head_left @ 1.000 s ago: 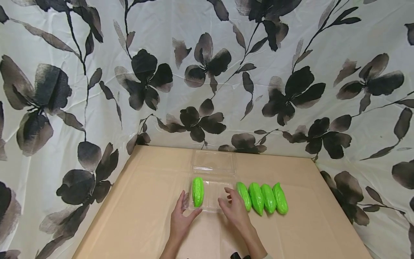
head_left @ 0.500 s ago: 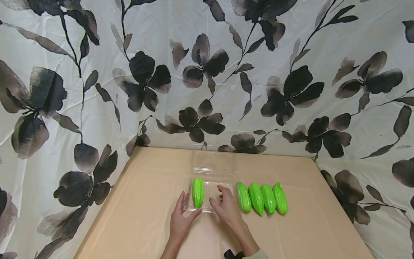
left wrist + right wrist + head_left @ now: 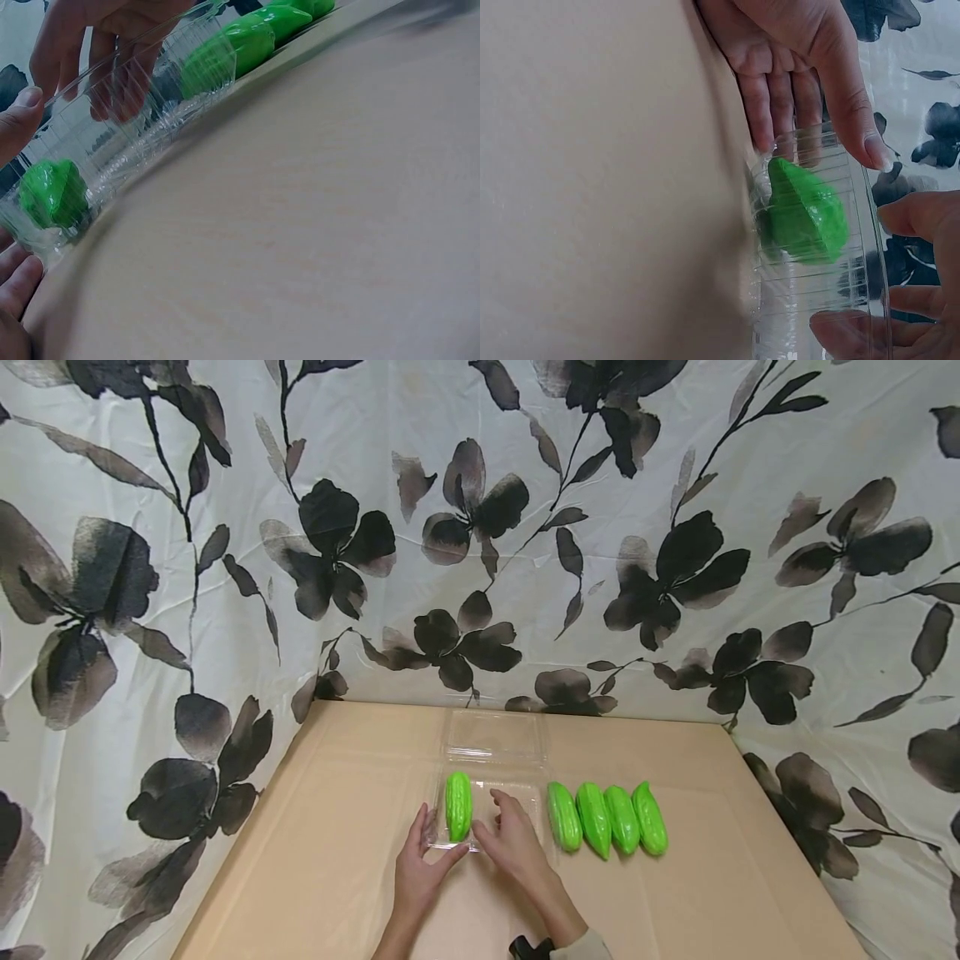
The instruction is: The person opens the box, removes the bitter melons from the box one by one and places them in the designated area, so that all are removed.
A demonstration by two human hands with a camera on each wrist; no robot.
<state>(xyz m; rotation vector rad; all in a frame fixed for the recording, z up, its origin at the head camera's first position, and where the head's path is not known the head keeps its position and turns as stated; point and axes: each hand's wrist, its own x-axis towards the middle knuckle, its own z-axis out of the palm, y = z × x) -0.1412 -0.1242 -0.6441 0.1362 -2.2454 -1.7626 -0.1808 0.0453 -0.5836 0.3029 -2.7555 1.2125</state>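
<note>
A clear plastic clamshell container [image 3: 483,787] lies on the table with its lid [image 3: 495,735] folded back, away from the person. Inside, along its left wall, lies a bright green, ridged, cucumber-like vegetable [image 3: 459,807]. My left hand [image 3: 420,872] holds the container's near left corner, fingers along the outer side and thumb at the front rim. Over the bare right part of the container is my right hand [image 3: 519,847], its fingers loosely bent and reaching down behind the clear front wall in the left wrist view. It holds nothing, and its thumb points toward the vegetable.
To the right of the container, several similar green vegetables [image 3: 595,821] lie side by side in a row. The tan table [image 3: 360,793] ends at a floral curtain [image 3: 570,610] behind and at both sides. A dark device [image 3: 531,948] sits on the right wrist.
My right hand has moved left, from beside the row of green vegetables to over the container, closer to the vegetable inside. The left hand has stayed at the container's corner.
</note>
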